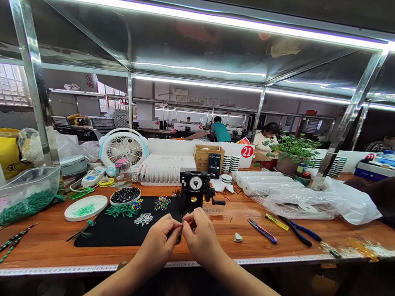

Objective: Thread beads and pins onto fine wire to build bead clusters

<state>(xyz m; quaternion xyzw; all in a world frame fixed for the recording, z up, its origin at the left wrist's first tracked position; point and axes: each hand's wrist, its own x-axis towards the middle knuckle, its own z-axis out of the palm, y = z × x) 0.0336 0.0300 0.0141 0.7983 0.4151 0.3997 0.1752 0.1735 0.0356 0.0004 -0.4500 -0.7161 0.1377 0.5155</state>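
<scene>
My left hand point(160, 240) and my right hand point(203, 239) meet at the front edge of a black mat point(115, 235). Both are closed in a pinch, thumbs against fingertips, almost touching each other. Whatever lies between the fingertips is too small to make out. Just beyond them stands a small black hand-cranked device point(196, 184) with a round dial. On the mat, left of my hands, are a pile of clear beads point(143, 219), green tube-shaped beads point(121, 209), multicoloured beads point(162, 203) and a dish of dark beads point(125, 197).
Tweezers point(262, 231), blue-handled pliers point(300, 231) and a small pale stone-like lump point(238, 237) lie to the right. A white plate point(70, 214), a bag of green beads point(27, 204) and a fan point(124, 151) stand left. Spools, plastic-wrapped rolls point(268, 183) and a phone point(213, 165) are behind.
</scene>
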